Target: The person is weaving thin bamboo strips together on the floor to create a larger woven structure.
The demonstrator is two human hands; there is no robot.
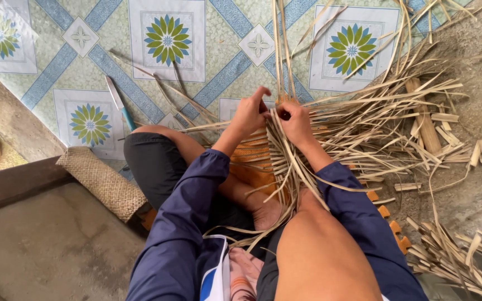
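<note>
Hiding much of the woven strip mat [274,161] are the person's knees and blue sleeves, and where its near edge ends under the legs cannot be made out; the fingertips too are buried among the strands. Around it, a knife [119,102] lies on the patterned floor covering [57,67] to the left, a rolled woven mat [102,183] sits by the left knee, and loose dry strips [397,117] sprawl to the right. Both arms reach forward over the lap, the left hand [250,113] with its grip pinched shut on upright strips [282,50], the right hand [295,121] curled closed on strands beside it.
</note>
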